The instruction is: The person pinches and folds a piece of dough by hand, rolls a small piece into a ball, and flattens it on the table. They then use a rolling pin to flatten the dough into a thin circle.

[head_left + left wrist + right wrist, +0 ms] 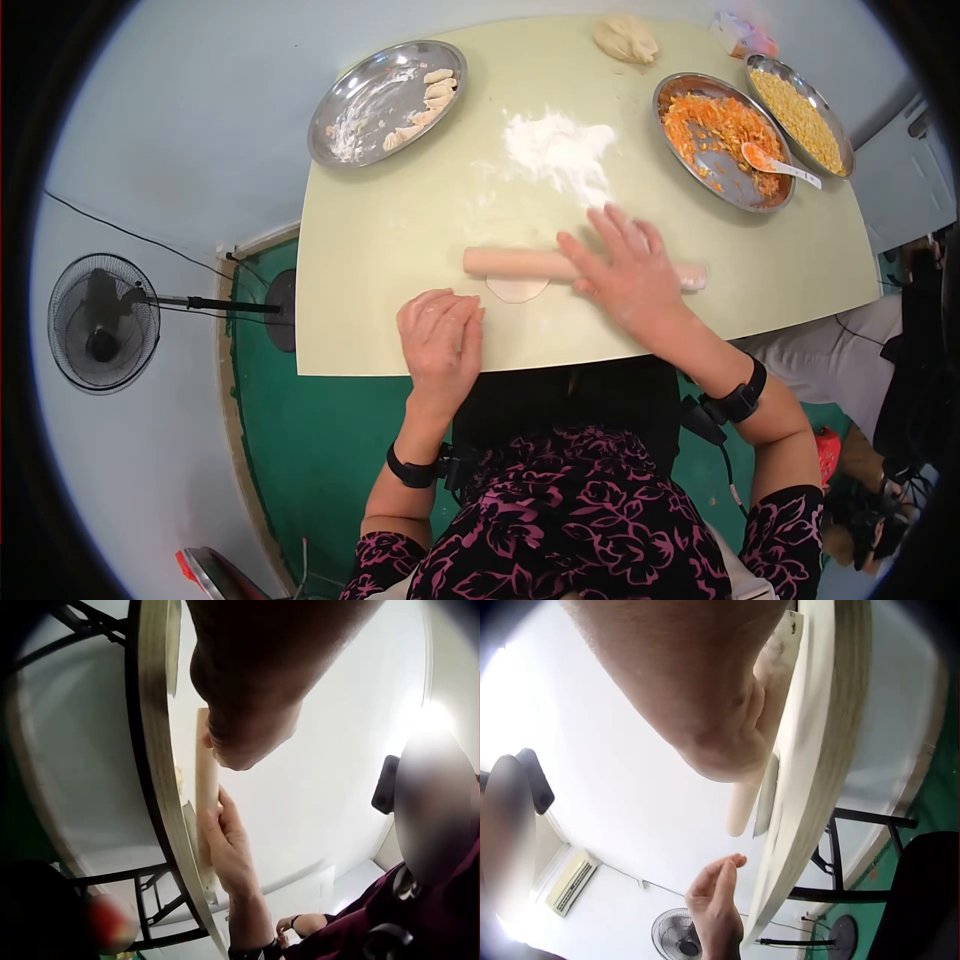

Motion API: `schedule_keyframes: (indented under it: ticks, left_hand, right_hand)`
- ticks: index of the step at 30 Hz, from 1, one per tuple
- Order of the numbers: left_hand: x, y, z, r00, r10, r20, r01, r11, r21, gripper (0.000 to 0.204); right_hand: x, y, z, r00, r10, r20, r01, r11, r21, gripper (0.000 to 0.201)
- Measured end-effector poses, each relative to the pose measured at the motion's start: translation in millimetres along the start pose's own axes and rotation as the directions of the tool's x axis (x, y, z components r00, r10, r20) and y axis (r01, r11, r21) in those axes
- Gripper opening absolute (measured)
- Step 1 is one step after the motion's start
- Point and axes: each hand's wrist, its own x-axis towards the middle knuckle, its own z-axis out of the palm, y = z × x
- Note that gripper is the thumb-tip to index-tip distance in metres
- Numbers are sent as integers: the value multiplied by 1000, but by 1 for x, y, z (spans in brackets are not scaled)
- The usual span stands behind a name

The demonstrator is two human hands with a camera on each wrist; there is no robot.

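Note:
A pale wooden rolling pin lies crosswise on the light green table. My right hand rests on its right half with the fingers spread and extended. Under the pin's left part lies a small round dough wrapper, its near edge showing and the rest covered by the pin. Just left of the wrapper is my left hand, fingers loosely bent around nothing, fingertips close to the dough's edge. In the right wrist view the left hand shows below the pin's end, clear of it.
A heap of white flour lies beyond the pin. At back left a metal tray carries several dumplings. To the right stand a bowl of orange filling with a white spoon and a tray of yellow bits. A dough lump sits behind.

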Motion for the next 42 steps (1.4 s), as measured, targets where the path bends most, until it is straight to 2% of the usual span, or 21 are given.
schedule_keyframes:
  ticks: [1,4,7,10,11,14,16,19,22,26,29,30,32,35,36,39,41,42]
  left_hand:
    - [0,-5,-1,999,-46,-15,46,999,2,16]
    - [5,-14,-1,998,-55,-37,55,998,15,16]
    - [6,-21,-3,996,-68,-61,71,996,47,15]
    - [-1,-28,0,993,-107,-54,109,994,22,16]
    - [-2,-26,1,993,-111,-43,111,994,11,16]
    - [3,-16,2,996,-84,-18,84,996,-11,16]
    - [2,-10,0,999,-46,1,46,999,-22,15]
    - [1,-17,-11,997,-74,-9,75,996,54,15]
    - [0,-28,-10,987,-153,-45,156,985,79,15]
    - [14,-5,0,997,-80,-5,80,997,-5,15]
    - [15,14,11,978,35,204,-20,997,-71,31]
    - [14,19,14,958,63,279,-42,996,-80,37]
    - [12,20,25,910,5,415,-14,1000,17,50]
    - [11,17,31,835,-48,548,-5,995,95,63]
    - [12,17,32,814,-61,578,-4,994,111,67]
    - [12,21,32,804,-80,589,16,994,112,70]
    - [15,21,34,795,-7,606,-34,998,55,72]
    - [16,21,35,788,31,615,-59,998,25,73]
  right_hand:
    - [6,6,-2,998,41,41,-41,999,9,54]
    - [11,8,0,990,72,119,-73,997,2,62]
    - [-14,-14,-17,967,-31,252,-7,989,151,68]
    - [-4,-10,-11,964,30,264,-42,998,39,72]
    - [9,-3,-7,968,95,232,-93,995,-19,73]
    - [30,27,6,976,112,185,-118,993,26,72]
    - [26,24,-3,958,25,285,-56,993,99,73]
    - [-3,-4,-27,910,-128,395,18,962,271,76]
    - [-2,-6,-27,920,-122,372,54,980,189,76]
    - [31,29,3,981,24,194,-26,1000,5,76]
    - [37,41,7,990,19,136,-24,999,39,66]
    - [37,41,5,987,-29,156,20,998,60,60]
    - [32,39,3,972,-121,201,100,989,109,49]
    - [30,33,2,984,-60,170,34,988,153,34]
    - [28,36,-2,992,-15,128,0,993,118,34]
    - [20,50,-24,992,127,-19,-125,990,61,33]
    - [11,64,-42,960,241,-144,-230,969,90,34]
    - [10,62,-45,958,273,-87,-259,955,143,34]
